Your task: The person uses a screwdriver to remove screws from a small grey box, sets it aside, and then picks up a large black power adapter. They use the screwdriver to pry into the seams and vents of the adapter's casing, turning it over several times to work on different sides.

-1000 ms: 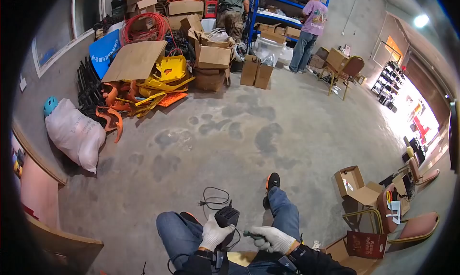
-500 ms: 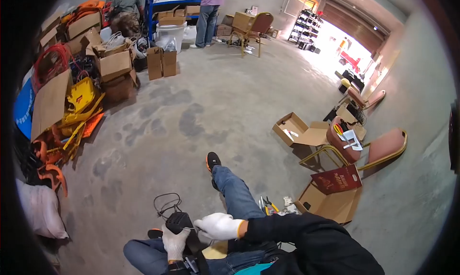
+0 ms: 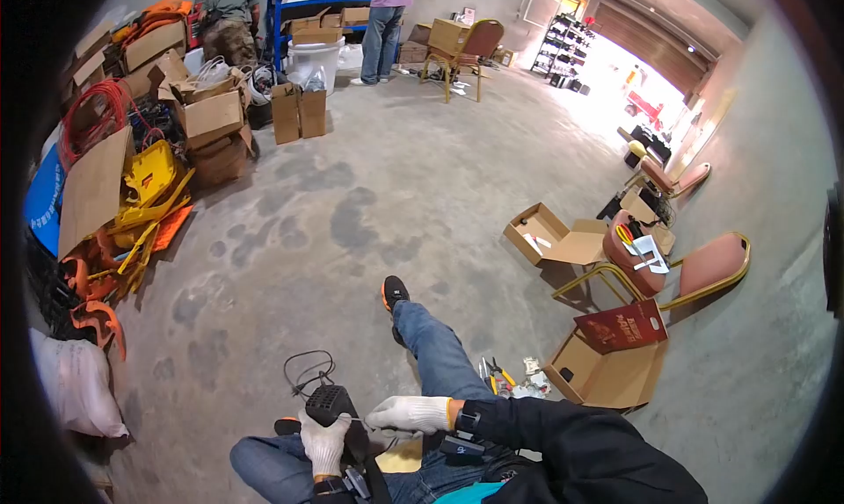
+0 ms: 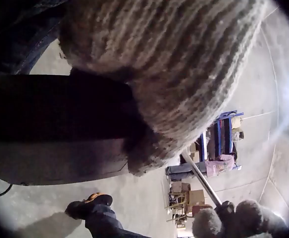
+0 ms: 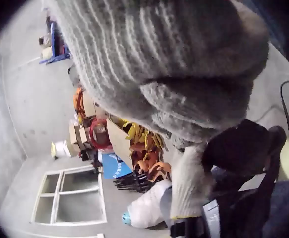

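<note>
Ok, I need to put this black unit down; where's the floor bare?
Bare concrete floor lies left of your outstretched jeans leg, up to the white sack and orange plastic pile. Crowded on its right: hand tools, open cardboard box, red-cushioned chair.

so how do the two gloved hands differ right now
The left hand points upward and grips the black device from below; the right hand lies sideways beside it. The left hand wraps round a bulky body, while the right hand holds a thin metal tool whose shaft points at the black device. Both wear white knit gloves.
</note>
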